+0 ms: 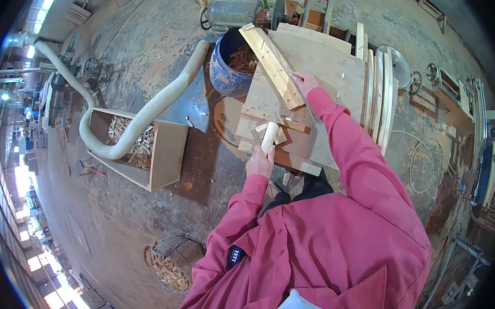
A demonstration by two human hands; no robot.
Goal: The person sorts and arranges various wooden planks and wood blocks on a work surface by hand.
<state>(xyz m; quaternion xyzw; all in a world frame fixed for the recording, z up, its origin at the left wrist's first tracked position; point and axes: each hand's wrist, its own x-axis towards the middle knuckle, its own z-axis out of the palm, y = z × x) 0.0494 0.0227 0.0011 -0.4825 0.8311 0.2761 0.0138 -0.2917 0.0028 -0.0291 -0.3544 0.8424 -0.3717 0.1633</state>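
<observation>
My left hand (260, 162) is closed around the near end of a pale, rounded wooden piece (269, 136), which points away from me over the near edge of the worktable (330, 75). Under and beside this piece lie a short wooden strip (294, 124) and smaller offcuts. My right hand (306, 83) is over the worktable, just right of a long yellowish plank (271, 66) that lies at a slant with dark spots along it. Its fingers are closed together at a small dark thing, too small to make out.
A blue drum (228, 78) holding wood scraps stands left of the worktable. Further left, a ribbed hose (166, 102) runs over a wooden box (169, 153) of scraps. Several long boards (378, 100) line the right side; a wicker basket (180, 249) stands below left.
</observation>
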